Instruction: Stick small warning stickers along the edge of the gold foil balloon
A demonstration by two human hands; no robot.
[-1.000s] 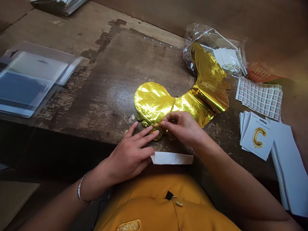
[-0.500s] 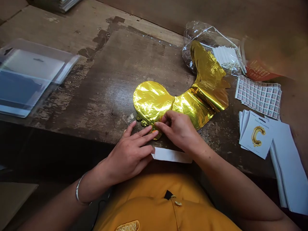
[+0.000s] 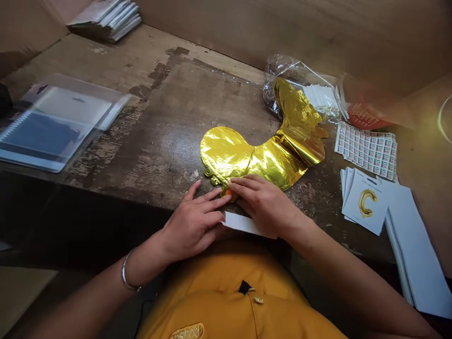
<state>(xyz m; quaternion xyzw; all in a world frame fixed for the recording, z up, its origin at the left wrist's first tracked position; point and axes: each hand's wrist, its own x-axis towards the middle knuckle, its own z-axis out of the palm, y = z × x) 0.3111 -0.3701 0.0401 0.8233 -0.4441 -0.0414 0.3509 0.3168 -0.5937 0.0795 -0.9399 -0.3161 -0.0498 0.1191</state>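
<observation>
Clock face centred on the gold foil, 12 pointing away from the wearer.

Right grip [image 3: 263,202], 5 o'clock: fingers bunched on the foil's near edge. From my feed I can't tell whether they pinch or only press. Left grip [image 3: 194,221], 7 o'clock: fingers splayed, tips at the same edge. A white strip [image 3: 247,224] touches its index finger; thumb mostly hidden, so I can't tell whether it is held. Small orange mark [image 3: 229,192] at the right fingertips.

Gold foil [image 3: 229,146]: flat, mirror-bright, lying curved on the bench [image 3: 158,127] near its front edge. Rounded lobe at 10, fine creasing through the middle, dark fold bands at 3. Small tabs [image 3: 213,179] with holes along the near edge at 7. Toward 1 the foil turns duller and shows many layered leaves, just beside a clear bag [image 3: 282,70] containing white sticks [image 3: 321,99].

Edges: bench front runs just below both grips, dark drop beneath. Back panel [image 3: 226,28] at 12.

Room: I read the widest stretch from 9 to 12, scuffed wood reaching to clear sleeves [image 3: 63,120] at 9. Right side tighter: sticker sheets [image 3: 367,149] at 3, "C" cards [image 3: 365,200] between 3 and 4, white paper [image 3: 416,249] at 4.
</observation>
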